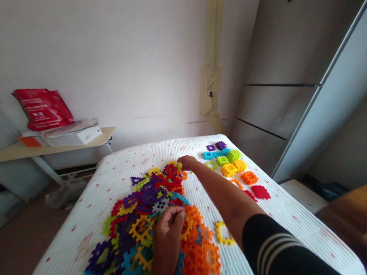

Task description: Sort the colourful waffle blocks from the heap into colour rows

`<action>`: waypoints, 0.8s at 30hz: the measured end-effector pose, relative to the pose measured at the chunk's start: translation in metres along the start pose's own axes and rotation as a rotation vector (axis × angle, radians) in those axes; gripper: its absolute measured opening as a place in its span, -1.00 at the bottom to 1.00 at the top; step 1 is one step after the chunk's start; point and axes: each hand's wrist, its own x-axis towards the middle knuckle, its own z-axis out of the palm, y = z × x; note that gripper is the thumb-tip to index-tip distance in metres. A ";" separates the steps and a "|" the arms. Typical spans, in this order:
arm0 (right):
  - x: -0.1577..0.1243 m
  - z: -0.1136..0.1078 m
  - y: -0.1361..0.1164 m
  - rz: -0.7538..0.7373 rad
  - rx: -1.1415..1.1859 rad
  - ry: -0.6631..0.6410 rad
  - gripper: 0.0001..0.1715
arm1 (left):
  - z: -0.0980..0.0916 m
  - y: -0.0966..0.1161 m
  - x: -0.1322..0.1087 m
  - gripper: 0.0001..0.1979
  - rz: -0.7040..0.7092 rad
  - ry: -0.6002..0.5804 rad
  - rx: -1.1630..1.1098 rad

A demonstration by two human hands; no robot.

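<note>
A large heap of toothed plastic interlocking tiles [149, 195] in purple, red, yellow, blue, green and orange covers the middle of the bed-like surface. My left hand [170, 229] rests over the near part of the heap, fingers curled and thumb against them; what they hold, if anything, is hidden. Just beyond it lies a grey window-shaped tile [160, 205]. My right hand [186, 162] reaches to the heap's far end, its fingers closed at a small yellow tile [179, 166]. The fingertips are partly hidden. A yellow frame-shaped tile [219, 234] lies near my right forearm.
Colour-grouped tile stacks stand on the right: purple [221, 145], green [234, 155], yellow [229, 170], orange [249, 177] and red [260, 192]. A white quilted cover [111, 175] lies beneath. A refrigerator [280, 86] stands right; a side table [13, 151] holds red packages [41, 109].
</note>
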 end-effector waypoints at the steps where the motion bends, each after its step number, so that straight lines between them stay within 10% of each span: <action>1: -0.001 -0.001 0.001 0.006 -0.006 0.006 -0.37 | 0.000 0.001 0.000 -0.75 0.005 0.005 0.005; 9: -0.038 -0.022 0.020 -0.019 -0.045 0.103 -0.38 | 0.001 0.005 -0.003 -0.74 0.039 0.060 0.012; 24: -0.148 -0.058 0.132 0.039 -0.067 0.116 -0.39 | 0.000 0.006 -0.001 -0.69 0.027 0.027 0.020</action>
